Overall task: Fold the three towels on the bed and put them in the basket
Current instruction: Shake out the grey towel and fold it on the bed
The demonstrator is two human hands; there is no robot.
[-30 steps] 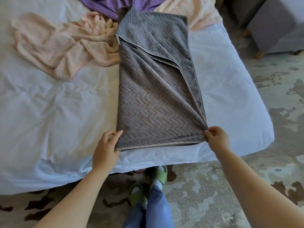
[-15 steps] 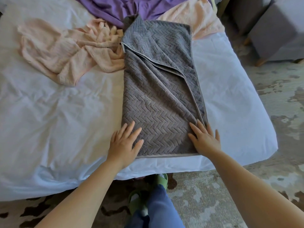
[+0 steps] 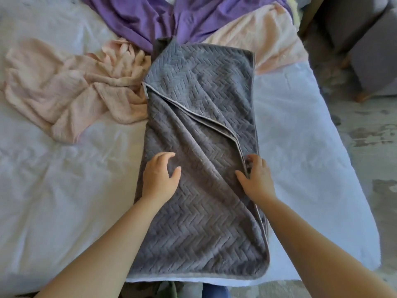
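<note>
A grey herringbone towel (image 3: 199, 134) lies folded lengthwise on the white bed sheet (image 3: 64, 201), its near end at the bed's front edge. My left hand (image 3: 160, 177) rests on the towel's left half, fingers bent loosely. At the towel's right edge, my right hand (image 3: 255, 179) has its fingers curled over the trimmed top layer and its thumb lying on the cloth. A crumpled pink towel (image 3: 64, 93) sits to the left, touching the grey one. A purple towel (image 3: 150, 20) lies behind. No basket is in view.
A peach cloth (image 3: 270, 39) lies at the back right of the bed, partly under the grey towel. Grey upholstered furniture (image 3: 373, 52) stands on the patterned rug (image 3: 365, 151) to the right. The bed's right edge (image 3: 343, 168) runs diagonally.
Both hands moved from the towel's near corners up to its middle. They lay flat half a second ago; now the right hand's fingers curl at the right edge.
</note>
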